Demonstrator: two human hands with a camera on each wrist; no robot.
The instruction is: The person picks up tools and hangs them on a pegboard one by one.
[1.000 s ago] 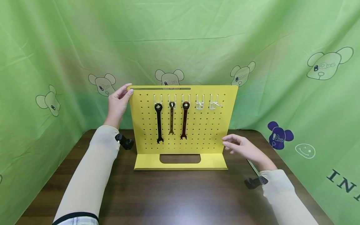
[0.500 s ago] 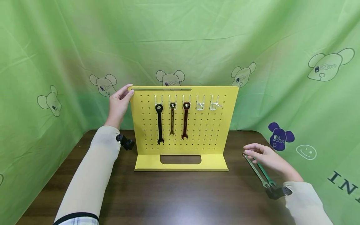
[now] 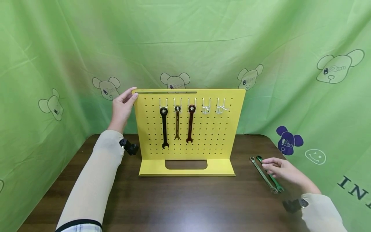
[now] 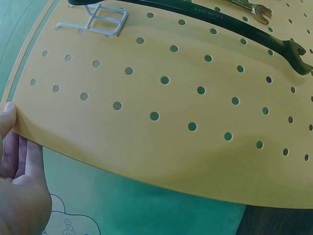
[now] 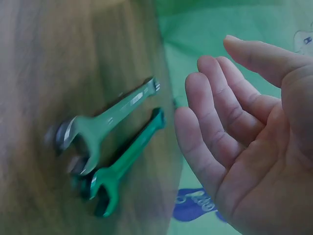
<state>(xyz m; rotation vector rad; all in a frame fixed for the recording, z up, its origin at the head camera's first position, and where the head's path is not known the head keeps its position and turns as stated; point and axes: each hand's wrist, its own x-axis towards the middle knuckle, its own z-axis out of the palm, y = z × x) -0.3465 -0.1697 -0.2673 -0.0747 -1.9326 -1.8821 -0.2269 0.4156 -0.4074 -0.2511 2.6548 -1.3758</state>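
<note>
My left hand (image 3: 121, 106) grips the top left corner of a yellow pegboard (image 3: 214, 138), thumb in front and fingers behind, as the left wrist view also shows. On the table at right lie two combination wrenches side by side: a silver one (image 3: 263, 175) and a green one (image 3: 279, 187). My right hand (image 3: 285, 170) hovers at the green wrench and hides part of its shaft in the head view. In the right wrist view its fingers (image 5: 198, 98) are loosely bent, with nothing between them and the thumb, apart from both wrenches.
From white hooks on the board hang a black wrench (image 3: 164, 129), a gold-brown wrench (image 3: 177, 125) and a dark red wrench (image 3: 190, 127). Two more white hooks (image 3: 206, 109) to their right carry nothing. Green curtains (image 3: 185, 42) surround the dark wooden table (image 3: 185, 203).
My right hand has moved from the board's right edge, rightward and toward me, to the wrenches on the table, coming into full view of both. My left hand keeps its grip on the corner.
</note>
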